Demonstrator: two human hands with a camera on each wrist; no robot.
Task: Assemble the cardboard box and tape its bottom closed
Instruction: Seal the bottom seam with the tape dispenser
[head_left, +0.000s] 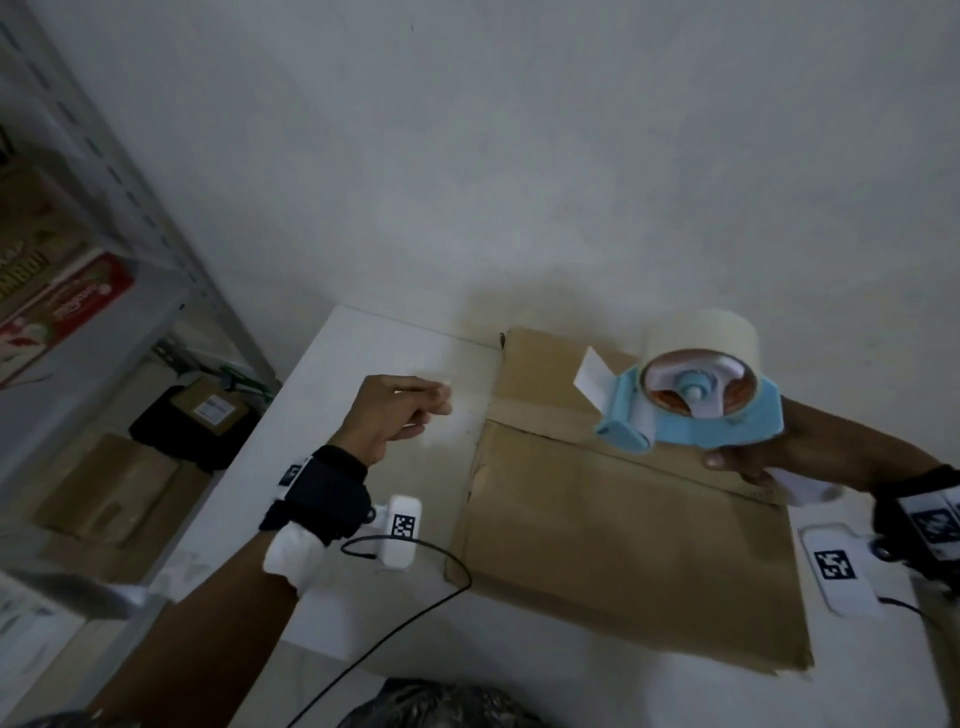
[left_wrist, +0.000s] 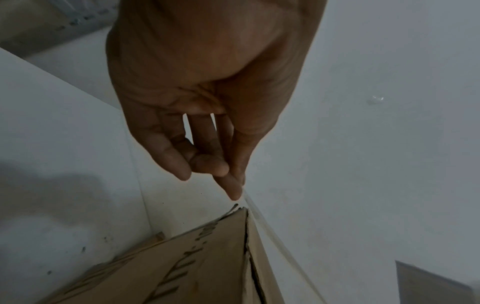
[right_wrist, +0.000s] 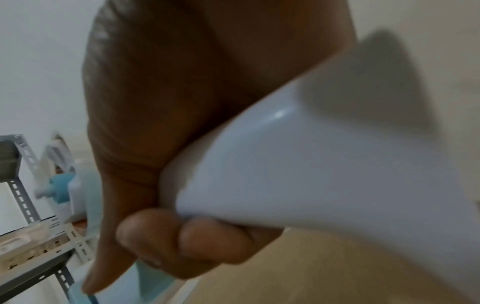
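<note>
1. Nearest the head camera, the person's left forearm is wearing a black wrist strap (head_left: 317, 493) with a white coded tracker block (head_left: 400, 532) and a trailing black cable (head_left: 395, 623).
2. The left hand (head_left: 395, 410) is hovering over the white table (head_left: 332, 395), just left of the flattened brown cardboard box (head_left: 623, 540). Its fingers (left_wrist: 207, 162) are hanging loosely curled and gripping nothing; the wrist view shows them just above the box's far corner, apart from it.
3. The right hand (head_left: 748, 457) is gripping the white handle (right_wrist: 324, 164) of a pale blue plastic tape dispenser (head_left: 691, 415), fingers wrapped round it. The dispenser is carrying a cream roll of packing tape (head_left: 701, 332) and is being held above the box's far right part, a loose white tab (head_left: 592, 374) sticking out at its front.
4. The box is lying flat on the table against the white wall (head_left: 519, 156), not yet opened into shape, so the step in hand looks like getting the tape out of the way or ready before assembly.
5. To do this well, I would park the dispenser within reach but off the cardboard, tab pointing up so it is not sticking to anything.
6. Then both hands should be squaring the box and folding the short flaps first, long flaps meeting edge to edge.
7. A grey metal shelf (head_left: 130, 171) with cartons is standing at the left.
</note>
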